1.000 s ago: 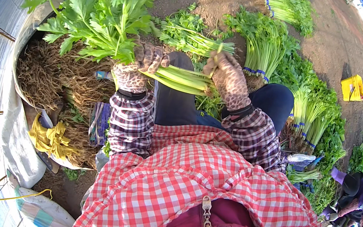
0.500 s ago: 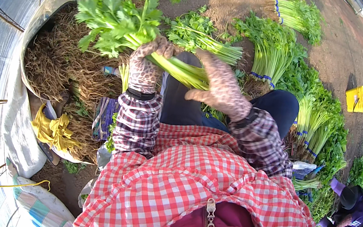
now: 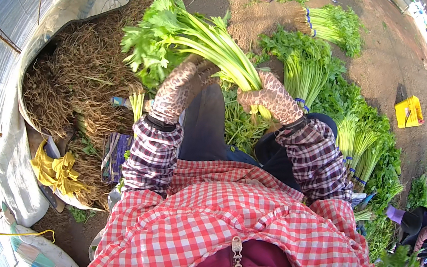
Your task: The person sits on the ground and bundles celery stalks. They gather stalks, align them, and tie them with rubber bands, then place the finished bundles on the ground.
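My right hand [image 3: 272,99], in a leopard-print glove, is closed around the lower stalks of a celery bunch [image 3: 219,52]. The bunch slants up to the left, with its leaves at the far left end and pale stalk ends showing below my grip. Beneath the leafy part is my left hand [image 3: 179,89], gloved the same way. Its fingers reach to the right under the stalks, partly in shadow, and look spread rather than wrapped round them. Loose celery [image 3: 237,123] lies between my knees.
Left of me, brown roots [image 3: 80,71] are heaped on a white sheet [image 3: 22,156], near a yellow cloth [image 3: 61,169] and a bundle of purple ties [image 3: 116,157]. Tied celery bunches [image 3: 309,70] line the right side. Beyond are a yellow container [image 3: 408,112] and another person [image 3: 421,228].
My right hand has closed on the stalk ends, and the bunch has swung rightward and more upright. My left hand has loosened from the stalks and sits lower, under the leaves.
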`<state>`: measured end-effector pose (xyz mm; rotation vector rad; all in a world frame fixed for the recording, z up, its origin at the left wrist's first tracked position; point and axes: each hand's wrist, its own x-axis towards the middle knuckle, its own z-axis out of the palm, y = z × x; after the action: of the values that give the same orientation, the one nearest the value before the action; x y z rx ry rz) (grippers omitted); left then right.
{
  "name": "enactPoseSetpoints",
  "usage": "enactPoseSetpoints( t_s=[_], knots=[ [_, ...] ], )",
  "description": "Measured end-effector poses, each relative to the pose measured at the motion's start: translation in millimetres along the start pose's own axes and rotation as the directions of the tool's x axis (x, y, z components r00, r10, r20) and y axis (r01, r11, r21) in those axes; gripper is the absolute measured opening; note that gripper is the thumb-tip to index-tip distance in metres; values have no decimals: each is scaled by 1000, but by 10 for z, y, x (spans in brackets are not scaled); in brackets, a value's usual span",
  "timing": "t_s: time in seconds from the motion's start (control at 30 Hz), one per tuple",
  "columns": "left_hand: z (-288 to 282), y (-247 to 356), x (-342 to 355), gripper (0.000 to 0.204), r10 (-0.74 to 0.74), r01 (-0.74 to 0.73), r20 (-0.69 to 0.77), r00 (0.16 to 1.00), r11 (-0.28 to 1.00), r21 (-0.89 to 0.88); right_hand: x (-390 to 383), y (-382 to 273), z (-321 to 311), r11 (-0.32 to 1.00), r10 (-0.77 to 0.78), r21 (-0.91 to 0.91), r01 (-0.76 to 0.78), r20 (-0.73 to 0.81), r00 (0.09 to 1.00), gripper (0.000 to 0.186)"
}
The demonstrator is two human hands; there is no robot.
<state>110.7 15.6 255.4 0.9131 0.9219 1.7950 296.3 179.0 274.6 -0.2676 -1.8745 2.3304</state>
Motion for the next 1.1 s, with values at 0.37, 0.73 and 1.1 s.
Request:
enactPoseSetpoints(
  t_s=[0.37,0.73,1.1],
  knots=[
    [13,-473,230,112,15,-30,-64,998,973,-230,6,695,408,556,-230,819,-142,317,920,45],
    [-86,-404,356,21,16,-108,-323,946,956,-271,-95,761,138,904,-257,-404,140,-252,933,57],
    [-93,-479,350,32,70,-142,-600,797,987,-73,306,824,394,588,-697,-698,409,-180,694,13]
  ],
)
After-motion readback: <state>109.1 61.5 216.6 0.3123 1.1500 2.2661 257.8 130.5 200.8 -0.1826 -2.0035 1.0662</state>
